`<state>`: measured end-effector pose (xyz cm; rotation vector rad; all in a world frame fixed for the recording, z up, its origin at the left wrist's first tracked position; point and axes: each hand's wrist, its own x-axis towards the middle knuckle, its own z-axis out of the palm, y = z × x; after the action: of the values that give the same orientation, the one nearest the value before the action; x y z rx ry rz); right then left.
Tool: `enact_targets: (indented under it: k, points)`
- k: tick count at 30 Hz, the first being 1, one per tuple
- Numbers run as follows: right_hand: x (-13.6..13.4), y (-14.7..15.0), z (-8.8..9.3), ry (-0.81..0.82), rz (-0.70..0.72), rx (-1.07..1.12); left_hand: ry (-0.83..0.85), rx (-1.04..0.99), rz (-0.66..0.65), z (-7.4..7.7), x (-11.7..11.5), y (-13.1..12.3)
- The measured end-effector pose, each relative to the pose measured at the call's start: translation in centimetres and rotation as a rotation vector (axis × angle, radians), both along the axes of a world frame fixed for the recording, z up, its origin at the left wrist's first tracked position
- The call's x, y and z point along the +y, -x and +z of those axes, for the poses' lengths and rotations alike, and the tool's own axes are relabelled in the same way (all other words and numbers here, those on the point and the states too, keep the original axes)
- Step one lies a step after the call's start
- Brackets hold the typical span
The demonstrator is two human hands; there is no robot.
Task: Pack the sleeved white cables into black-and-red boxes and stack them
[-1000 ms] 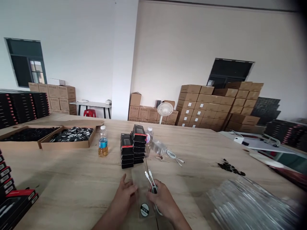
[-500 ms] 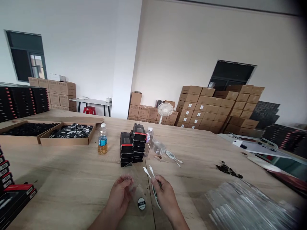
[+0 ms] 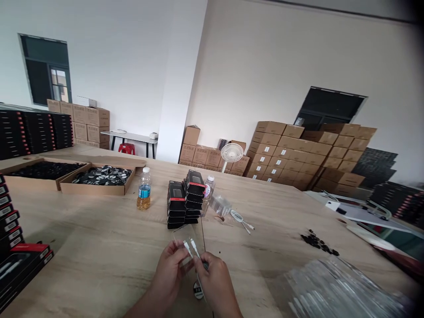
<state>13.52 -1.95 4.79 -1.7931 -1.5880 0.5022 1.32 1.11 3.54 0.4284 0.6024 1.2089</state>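
Observation:
Between the fingers of my left hand (image 3: 168, 270) is a clear plastic tray (image 3: 188, 233), its upper end pointing away from me. My right hand (image 3: 215, 282) grips a white charging cable (image 3: 193, 248), whose two connector ends stick up over the tray, close to my left fingertips. A round black-and-white label (image 3: 198, 290) shows just below, partly covered by my right hand. The rest of the cable is mostly hidden in my right palm. Beyond my hands stand two stacks of black boxes (image 3: 185, 198).
A bottle of amber liquid (image 3: 144, 190) stands left of the stacks, another bottle (image 3: 208, 194) behind them. A second white cable (image 3: 241, 220) lies to the right. Clear plastic trays (image 3: 341, 287) pile up at front right, near small black pieces (image 3: 318, 243). Open cartons (image 3: 96, 187) sit at left.
My right hand has moved left with the cable, bringing its connectors over the clear tray in my left hand. The view has shifted slightly.

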Motion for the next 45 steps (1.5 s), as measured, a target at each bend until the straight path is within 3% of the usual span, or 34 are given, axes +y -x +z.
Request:
enact_targets:
  k: [11,17,22,25,28,31,36,42,45]
  points:
    - [-0.4,1.6,0.3,0.007,0.008,-0.130,-0.007,0.133,0.112,-0.8,0.4,-0.1]
    - [-0.4,1.3,0.5,0.045,0.086,-0.078,0.025,0.158,0.178,-1.5,1.2,-0.3]
    - [-0.5,1.6,-0.1,0.072,0.062,-0.266,0.034,0.187,0.153,-1.7,1.6,0.2]
    - [-0.7,1.8,-0.3,0.018,0.089,-0.257,0.006,0.209,0.131,-1.1,1.6,0.8]
    - [-0.8,1.6,-0.3,-0.135,0.062,-0.270,-0.030,0.217,0.119,-0.3,1.5,1.4]
    - [-0.5,1.1,-0.2,-0.244,0.035,-0.123,-0.057,0.204,0.103,0.4,1.3,1.9]
    - [0.2,0.2,-0.3,-0.191,0.116,0.342,-0.045,0.147,0.039,0.6,1.2,1.8]
    - [0.5,0.0,-0.8,-0.045,0.166,0.591,-0.030,0.081,-0.006,0.4,1.1,1.3]
    - [0.6,0.1,-1.1,-0.053,0.133,0.597,-0.026,0.077,-0.020,0.4,0.9,1.1]
